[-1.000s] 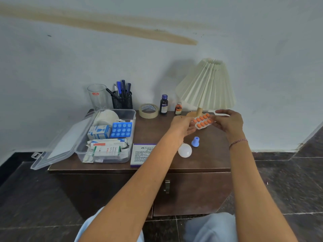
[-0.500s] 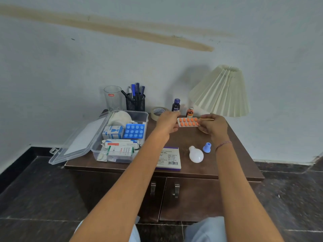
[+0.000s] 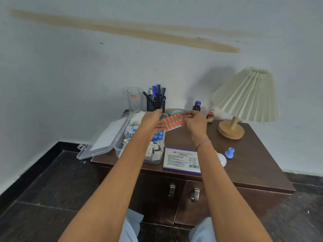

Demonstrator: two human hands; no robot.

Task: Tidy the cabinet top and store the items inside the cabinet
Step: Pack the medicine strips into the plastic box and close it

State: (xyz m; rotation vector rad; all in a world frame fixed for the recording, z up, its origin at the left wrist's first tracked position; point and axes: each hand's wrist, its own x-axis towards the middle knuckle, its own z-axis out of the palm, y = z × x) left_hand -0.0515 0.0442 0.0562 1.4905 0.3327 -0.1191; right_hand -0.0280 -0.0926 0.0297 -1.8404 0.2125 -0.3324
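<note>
Your right hand (image 3: 194, 122) pinches one end of the orange pill strip (image 3: 173, 122), held up beside the open clear box (image 3: 118, 149), your left hand (image 3: 151, 121) straight-fingered at the other; likely light and bendy, best held by its flat edges.

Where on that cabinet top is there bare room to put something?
The cabinet top is bare at its right front, between the lamp base, the blue cap and the edge. The left, with the plastic box, and back row are crowded.
</note>
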